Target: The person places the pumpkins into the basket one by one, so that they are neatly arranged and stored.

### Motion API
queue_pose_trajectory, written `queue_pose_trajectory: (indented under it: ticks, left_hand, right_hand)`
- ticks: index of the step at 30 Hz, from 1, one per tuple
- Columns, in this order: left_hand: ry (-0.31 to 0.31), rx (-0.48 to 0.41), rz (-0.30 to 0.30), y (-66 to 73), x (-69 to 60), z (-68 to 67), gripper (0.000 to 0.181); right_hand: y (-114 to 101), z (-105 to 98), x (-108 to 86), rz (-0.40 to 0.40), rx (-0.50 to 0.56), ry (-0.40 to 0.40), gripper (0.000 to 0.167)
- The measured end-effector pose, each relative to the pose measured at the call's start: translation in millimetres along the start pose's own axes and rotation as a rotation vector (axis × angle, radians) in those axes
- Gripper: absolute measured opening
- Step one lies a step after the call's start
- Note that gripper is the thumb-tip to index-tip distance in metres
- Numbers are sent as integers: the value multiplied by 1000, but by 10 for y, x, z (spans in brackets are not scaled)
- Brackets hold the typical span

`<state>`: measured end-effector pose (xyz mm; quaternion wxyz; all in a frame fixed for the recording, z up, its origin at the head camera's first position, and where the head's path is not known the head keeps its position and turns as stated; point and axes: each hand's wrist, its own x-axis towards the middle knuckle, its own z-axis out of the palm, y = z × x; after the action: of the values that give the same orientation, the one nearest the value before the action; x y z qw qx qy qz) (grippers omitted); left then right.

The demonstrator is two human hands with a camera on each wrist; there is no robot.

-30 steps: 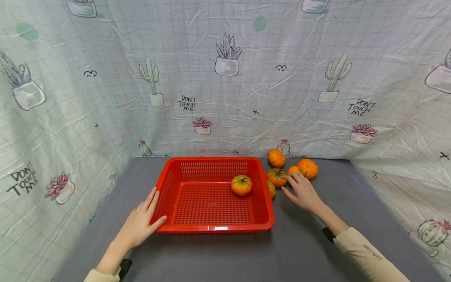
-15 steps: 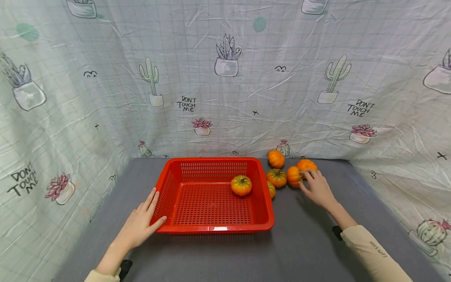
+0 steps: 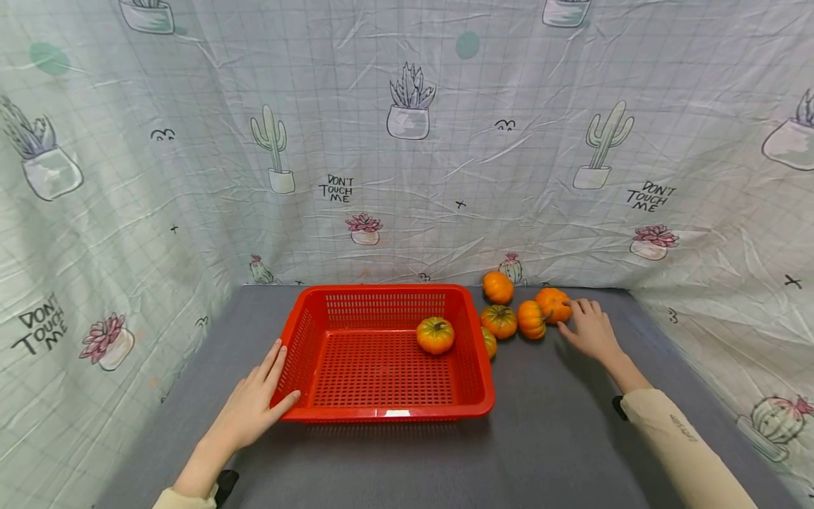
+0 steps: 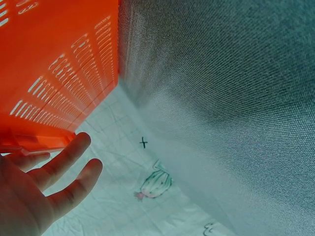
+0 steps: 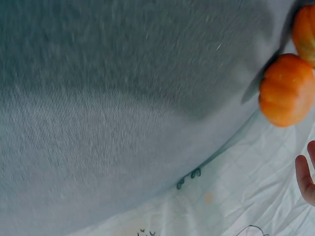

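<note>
A red plastic basket [image 3: 388, 412] with slotted walls sits on the grey table, and one small orange-green pumpkin [image 3: 435, 336] lies inside it at the right. My left hand [image 3: 251, 403] rests on the basket's left rim with its fingers straight; the left wrist view shows the fingers [image 4: 74, 189] beside the rim. To the right of the basket, my right hand [image 3: 593, 332] hovers close beside the rightmost orange pumpkin [image 3: 552, 305], fingers loosely bent and holding nothing. In the right wrist view that pumpkin [image 5: 286, 91] appears apart from the fingertips [image 5: 303, 174].
More small pumpkins stand right of the basket: an orange one [image 3: 498, 288] at the back, a greenish one [image 3: 499, 322], an orange one with its stem sideways [image 3: 531, 320], and one [image 3: 489, 342] partly hidden by the basket. A printed curtain [image 3: 407, 184] hangs around the table.
My right hand has moved right, from the greenish pumpkin past the sideways-stemmed one to the rightmost pumpkin. The pumpkins and my left hand stay in place.
</note>
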<state>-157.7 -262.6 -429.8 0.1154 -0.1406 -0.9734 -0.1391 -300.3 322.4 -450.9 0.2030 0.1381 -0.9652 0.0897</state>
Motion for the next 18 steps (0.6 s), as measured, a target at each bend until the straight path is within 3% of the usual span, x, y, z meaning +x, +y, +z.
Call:
queue_pose_trajectory:
  ticks: [7, 18]
  left_hand:
    - [-4, -3, -2, -11, 7, 2, 75]
    - [-4, -8, -3, -31, 9, 32, 76]
  right_hand:
    - [86, 16, 164, -19, -175, -114, 53]
    - [56, 54, 440, -163, -380, -202, 61]
